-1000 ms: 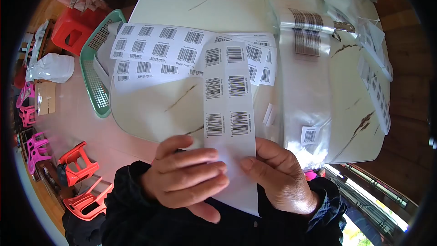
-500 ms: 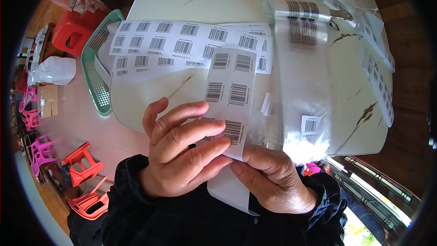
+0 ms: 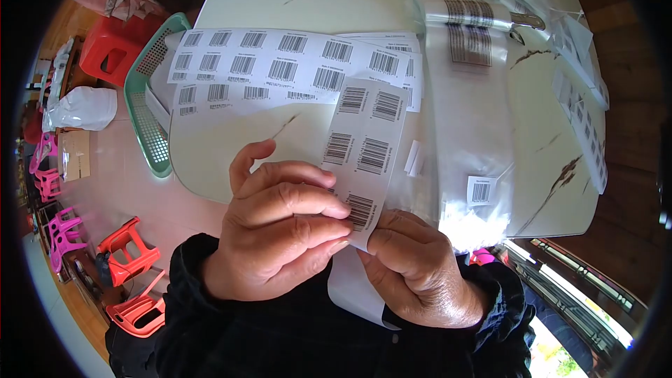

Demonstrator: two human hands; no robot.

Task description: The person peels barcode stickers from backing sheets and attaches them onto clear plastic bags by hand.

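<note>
A white strip of barcode labels (image 3: 369, 129) is held upright in front of me, tilted a little to the right. Behind its left edge my left hand (image 3: 283, 227) is closed, with fingertips pressed against the lower labels. My right hand (image 3: 416, 269) pinches the strip's lower right edge between thumb and bent forefinger. Below the hands, a curled white end of the strip (image 3: 353, 290) hangs against the dark clothing. To the right lies a stack of clear plastic bags (image 3: 469, 126), whose top bag bears a small barcode label (image 3: 481, 190).
Sheets of barcode labels (image 3: 269, 45) are spread across the marble-patterned table (image 3: 301, 0). A metal clip (image 3: 526, 22) sits on the bags. More label sheets (image 3: 579, 122) lie at the right edge. A green basket (image 3: 159, 157) and red stools (image 3: 128, 252) stand to the left.
The top of the label strip has swung to the right. My left fingers have drawn closer together at its lower edge, and my right hand has shifted only slightly.
</note>
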